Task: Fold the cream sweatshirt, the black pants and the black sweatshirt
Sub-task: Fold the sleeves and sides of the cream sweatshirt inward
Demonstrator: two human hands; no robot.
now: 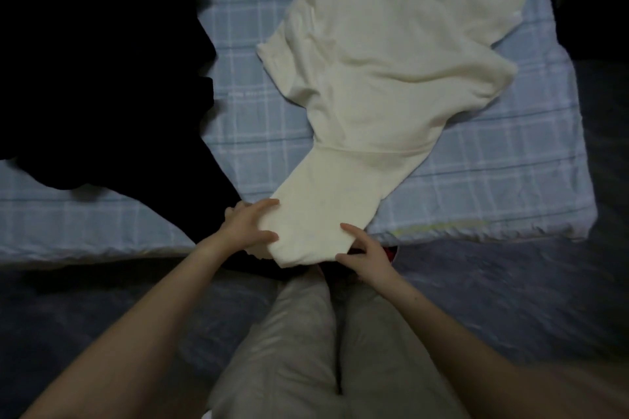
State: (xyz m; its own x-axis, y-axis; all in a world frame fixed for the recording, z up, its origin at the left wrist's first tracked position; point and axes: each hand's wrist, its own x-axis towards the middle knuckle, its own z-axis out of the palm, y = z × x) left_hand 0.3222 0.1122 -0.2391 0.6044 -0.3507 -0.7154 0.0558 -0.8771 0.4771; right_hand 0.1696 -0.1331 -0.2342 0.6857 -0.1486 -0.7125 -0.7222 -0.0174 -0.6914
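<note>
L hand (246, 224), R hand (364, 252) fingers (269, 235) pinch cream sweatshirt (391, 71) end; black heap (102, 78) indistinct.

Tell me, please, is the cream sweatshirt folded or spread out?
Spread, not folded: the cream sweatshirt lies rumpled across the checked bedcover, left hand and right hand at its near end.

One cream sweatshirt (374, 71), two hands (245, 226) (366, 253).

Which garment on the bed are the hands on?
The cream sweatshirt: left hand and right hand meet its near end; the black clothes lie at left.
</note>
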